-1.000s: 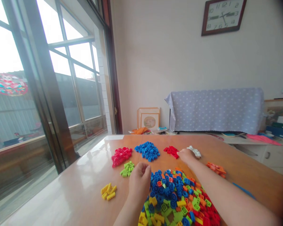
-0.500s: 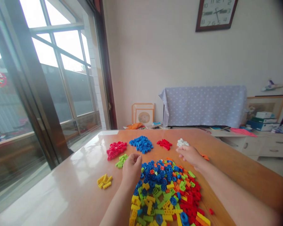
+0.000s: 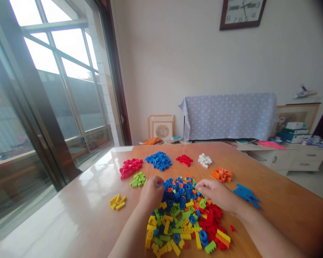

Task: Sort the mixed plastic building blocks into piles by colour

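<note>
A large mixed pile of toy bricks (image 3: 183, 222) in blue, green, yellow, orange and red lies on the wooden table (image 3: 78, 215). My left hand (image 3: 152, 193) is at the pile's upper left edge, fingers curled together beside blue pieces; what they hold is hidden. At the upper right edge of the pile is my right hand (image 3: 210, 190), its thumb and fingertips pinched near blue and orange pieces, with nothing clearly visible between them. Close to my left hand lies a small green pile (image 3: 138, 180).
Sorted piles ring the mixed one: yellow (image 3: 117, 201), crimson (image 3: 130, 168), blue (image 3: 158, 161), red (image 3: 184, 160), white (image 3: 205, 160), orange (image 3: 221, 175) and long blue pieces (image 3: 246, 194). Behind the table stands a white cabinet (image 3: 293, 159).
My right hand has moved from the white pile back down to the mixed pile, uncovering the orange and long blue piles. My left hand has shifted slightly towards the mixed pile. The view has tilted a little.
</note>
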The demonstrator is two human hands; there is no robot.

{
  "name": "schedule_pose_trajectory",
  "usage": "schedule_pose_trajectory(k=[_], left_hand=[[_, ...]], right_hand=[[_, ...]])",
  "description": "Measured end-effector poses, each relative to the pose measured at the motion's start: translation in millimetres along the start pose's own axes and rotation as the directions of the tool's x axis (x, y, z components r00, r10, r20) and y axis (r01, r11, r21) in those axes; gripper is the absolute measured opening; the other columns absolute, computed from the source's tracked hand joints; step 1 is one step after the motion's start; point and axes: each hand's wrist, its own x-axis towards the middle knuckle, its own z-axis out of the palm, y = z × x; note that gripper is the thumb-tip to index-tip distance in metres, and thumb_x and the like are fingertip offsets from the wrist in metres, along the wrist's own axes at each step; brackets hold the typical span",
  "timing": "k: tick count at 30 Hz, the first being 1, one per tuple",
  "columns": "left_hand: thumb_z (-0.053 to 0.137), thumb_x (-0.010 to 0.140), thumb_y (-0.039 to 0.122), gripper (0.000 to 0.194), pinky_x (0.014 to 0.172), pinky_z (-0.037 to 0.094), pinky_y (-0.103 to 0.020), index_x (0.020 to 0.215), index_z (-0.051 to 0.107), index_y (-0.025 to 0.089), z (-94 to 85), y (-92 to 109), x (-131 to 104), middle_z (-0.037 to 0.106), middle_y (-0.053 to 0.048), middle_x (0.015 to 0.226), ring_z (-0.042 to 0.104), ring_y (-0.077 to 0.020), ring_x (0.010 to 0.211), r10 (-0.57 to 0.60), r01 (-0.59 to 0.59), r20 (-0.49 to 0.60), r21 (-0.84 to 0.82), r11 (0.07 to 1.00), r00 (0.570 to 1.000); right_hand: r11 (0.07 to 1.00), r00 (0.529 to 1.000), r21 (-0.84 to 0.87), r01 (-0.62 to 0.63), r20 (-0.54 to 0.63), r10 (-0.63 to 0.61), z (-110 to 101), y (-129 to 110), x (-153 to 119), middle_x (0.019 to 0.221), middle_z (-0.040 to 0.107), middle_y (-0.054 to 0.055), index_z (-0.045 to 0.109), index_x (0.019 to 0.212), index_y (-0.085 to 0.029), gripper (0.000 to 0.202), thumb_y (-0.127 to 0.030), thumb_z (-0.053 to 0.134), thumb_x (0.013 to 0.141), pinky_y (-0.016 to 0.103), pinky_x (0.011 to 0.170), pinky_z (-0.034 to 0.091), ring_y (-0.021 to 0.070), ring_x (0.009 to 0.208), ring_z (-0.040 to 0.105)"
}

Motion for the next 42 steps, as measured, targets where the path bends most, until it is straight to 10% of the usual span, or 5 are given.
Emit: schedule_pose_trajectory(k=[7,21,33,42], left_hand=[[0.056,0.076,0.015,0.024,0.084,0.042,-0.03,0.094,0.071,0.021,-6.0,15.8,-8.5,0.069,-0.007,0.099,0.06,-0.0225,0.096,0.136,-0.141,0.042,0.137,0.98,0.99],[0.057,0.068,0.012,0.038,0.082,0.04,-0.033,0.1,0.069,0.029,10.9,42.5,-33.5,0.066,-0.005,0.103,0.055,-0.0253,0.099,0.318,-0.391,0.297,0.234,0.89,0.9],[0.057,0.074,0.015,0.025,0.085,0.043,-0.031,0.094,0.069,0.024,15.6,49.6,-30.4,0.07,-0.003,0.097,0.061,-0.021,0.096,0.283,-0.305,0.158,0.14,0.942,0.946],[0.064,0.077,0.036,0.038,0.065,0.048,-0.026,0.107,0.071,0.015,-11.8,32.2,20.3,0.073,-0.008,0.092,0.065,-0.0177,0.077,-0.082,0.072,-0.025,-0.278,0.958,0.996]], right_hand=[[0.962,0.983,-0.243,0.124,0.16,-0.086,24.3,-17.5,-16.0,0.062,0.062,-0.003,0.074,0.097,-0.026,0.023,-0.039,0.061,0.083,0.022,0.055,0.032,0.0117,0.057,0.05],[0.905,0.985,-0.389,0.174,0.064,-0.162,12.9,-11.7,-6.0,0.081,0.073,0.001,0.075,0.098,-0.029,0.024,-0.035,0.055,0.087,0.024,0.066,0.037,0.0178,0.075,0.063],[0.894,0.971,-0.39,0.223,0.011,-0.238,4.7,-13.8,-9.5,0.078,0.072,0.0,0.074,0.096,-0.029,0.024,-0.035,0.052,0.088,0.024,0.063,0.034,0.0173,0.072,0.061],[0.888,0.958,-0.379,0.261,-0.015,-0.288,-3.0,-8.8,-7.3,0.081,0.072,0.0,0.07,0.088,-0.027,0.022,-0.035,0.049,0.091,0.025,0.065,0.034,0.0172,0.076,0.064]])
